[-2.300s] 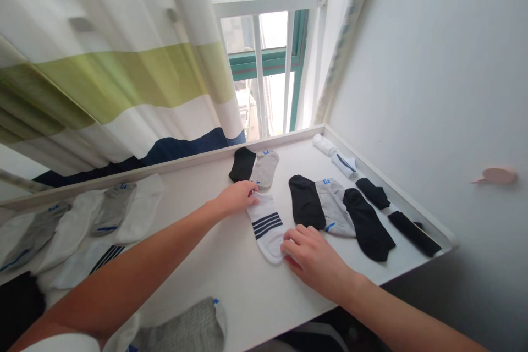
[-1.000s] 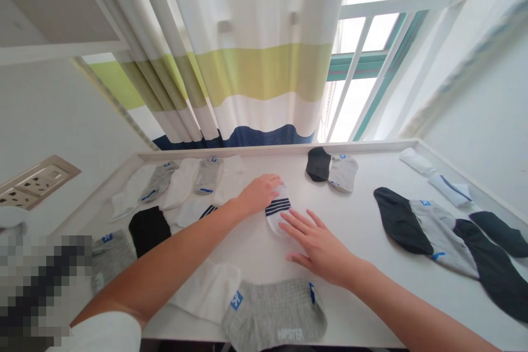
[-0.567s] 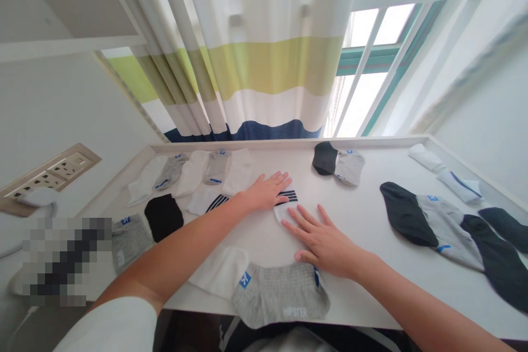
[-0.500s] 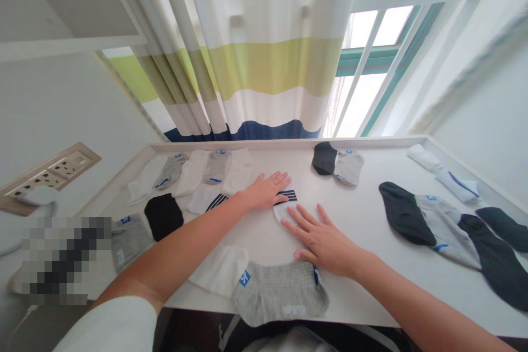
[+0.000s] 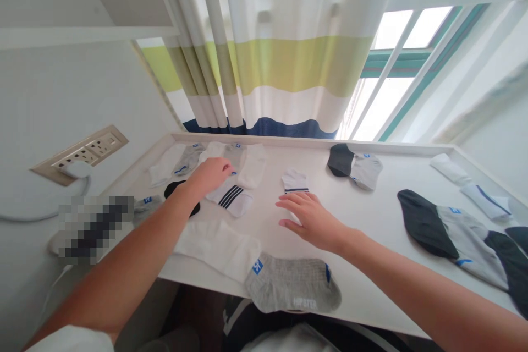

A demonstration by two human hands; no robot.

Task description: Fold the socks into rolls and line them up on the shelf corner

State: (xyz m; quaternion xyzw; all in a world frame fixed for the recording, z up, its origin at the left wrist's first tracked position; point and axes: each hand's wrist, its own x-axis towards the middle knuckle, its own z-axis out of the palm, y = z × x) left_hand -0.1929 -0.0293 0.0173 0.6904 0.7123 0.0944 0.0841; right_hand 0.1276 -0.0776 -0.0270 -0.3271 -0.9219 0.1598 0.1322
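My left hand (image 5: 215, 172) is above the left part of the white desk, its fingers curled in. What they hold, if anything, is hidden. Just below it lies a white sock with black stripes (image 5: 231, 198). A second striped white sock (image 5: 295, 180) lies flat at mid-desk, partly covered by my right hand (image 5: 312, 219). The right hand is open, fingers stretched over that sock. At the front edge lies a grey sock (image 5: 295, 284) with a blue label, overlapping a white sock (image 5: 220, 245). A black sock (image 5: 175, 187) is partly behind my left forearm.
White and grey socks (image 5: 251, 165) line the back left. A black sock (image 5: 340, 159) and grey sock (image 5: 367, 170) lie at the back; more socks (image 5: 427, 223) lie right. A raised rim (image 5: 313, 144) borders the desk. Wall sockets (image 5: 99, 148) and a cable (image 5: 45, 216) are left.
My left hand has moved left from the middle striped sock to above the other striped sock, and its fingers have curled. My right hand has shifted slightly over the middle one. The view has turned left.
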